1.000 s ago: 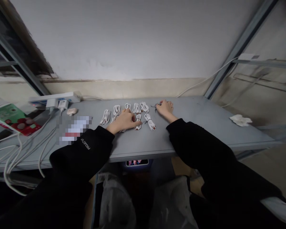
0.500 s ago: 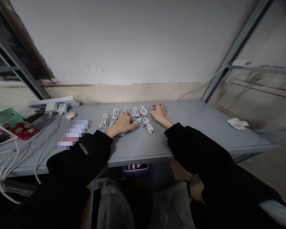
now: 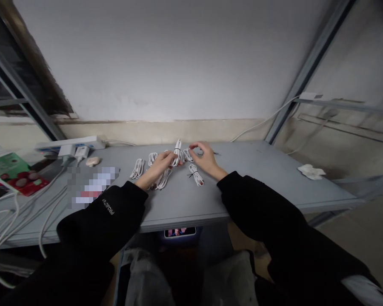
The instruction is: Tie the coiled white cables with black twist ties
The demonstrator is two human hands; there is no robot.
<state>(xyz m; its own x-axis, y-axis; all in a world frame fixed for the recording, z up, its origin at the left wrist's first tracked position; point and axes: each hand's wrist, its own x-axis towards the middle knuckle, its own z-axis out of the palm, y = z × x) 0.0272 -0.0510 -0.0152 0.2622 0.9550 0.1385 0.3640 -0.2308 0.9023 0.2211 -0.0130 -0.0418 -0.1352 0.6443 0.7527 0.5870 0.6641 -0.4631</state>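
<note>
**Inspector:** State of the left hand?

**Observer:** The left hand is clenched on a coiled white cable, pinching its lower end. The coil stands nearly upright, lifted off the grey counter, over the middle of the far half.

**Inspector:** And the right hand?

**Observer:** The right hand sits just beside that coil, on its right. The fingers are curled, with thumb and forefinger tips drawn close together. I cannot tell whether they grip anything; it is too small to make out.

**Inspector:** What lies around them?

**Observer:** The other coils lie flat on the counter in a loose group. The leftmost coil is apart from both hands. The near coil lies just left of the right wrist, with a dark tie round its middle. A black twist tie lies on the counter just right of the right hand's fingers.

**Inspector:** The rest of the counter?

**Observer:** At the far left is a white power strip with a charger plugged in. White cords trail off the near left edge. A green and red carton is further left. A crumpled tissue lies at the right end, well apart. A phone with a lit screen shows below the front edge.
</note>
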